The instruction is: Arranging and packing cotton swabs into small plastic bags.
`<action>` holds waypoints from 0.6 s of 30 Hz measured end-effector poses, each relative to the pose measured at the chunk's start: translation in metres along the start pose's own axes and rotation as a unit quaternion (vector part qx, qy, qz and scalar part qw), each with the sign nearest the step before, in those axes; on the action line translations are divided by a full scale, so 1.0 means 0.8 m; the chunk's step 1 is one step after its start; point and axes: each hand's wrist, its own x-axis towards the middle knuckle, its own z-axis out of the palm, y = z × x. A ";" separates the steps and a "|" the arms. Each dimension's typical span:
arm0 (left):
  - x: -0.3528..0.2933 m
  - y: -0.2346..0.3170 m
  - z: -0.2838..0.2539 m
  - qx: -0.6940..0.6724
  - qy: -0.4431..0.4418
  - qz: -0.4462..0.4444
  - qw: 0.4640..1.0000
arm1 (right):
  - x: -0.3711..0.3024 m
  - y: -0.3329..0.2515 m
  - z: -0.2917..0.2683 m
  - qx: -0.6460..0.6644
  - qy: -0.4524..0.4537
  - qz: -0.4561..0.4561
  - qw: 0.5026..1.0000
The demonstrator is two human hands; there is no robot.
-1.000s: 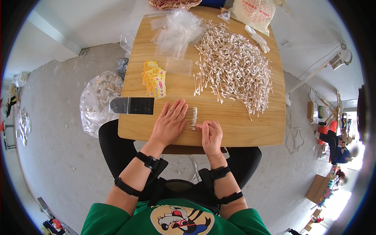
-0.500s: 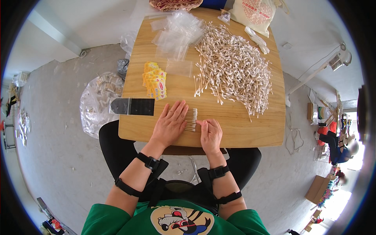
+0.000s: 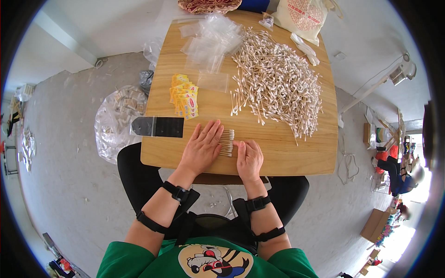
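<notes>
My left hand lies flat with its fingers stretched out, palm down over the left part of a row of cotton swabs on the table. The swabs lie side by side, and their white right-hand tips show past my fingers. Just right of the row is my right hand, its fingers curled in and its index fingertip touching or almost touching the swab tips. I see nothing held in it. A large heap of loose cotton swabs covers the right side of the table.
Beyond my left hand lie a black strip at the table's left edge, yellow printed cards and clear plastic bags. White gloves and a cream cloth bag are at the back right. A big clear sack stands on the floor.
</notes>
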 end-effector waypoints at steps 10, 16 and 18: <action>-0.001 -0.001 0.002 0.014 0.003 -0.003 1.000 | 0.006 -0.001 0.003 -0.029 -0.003 0.013 1.000; -0.002 0.000 0.001 -0.003 0.010 0.000 1.000 | 0.008 0.002 0.006 -0.037 0.002 0.020 0.999; -0.002 0.000 0.002 -0.004 0.010 0.000 1.000 | 0.011 0.002 0.008 -0.040 0.002 0.028 0.999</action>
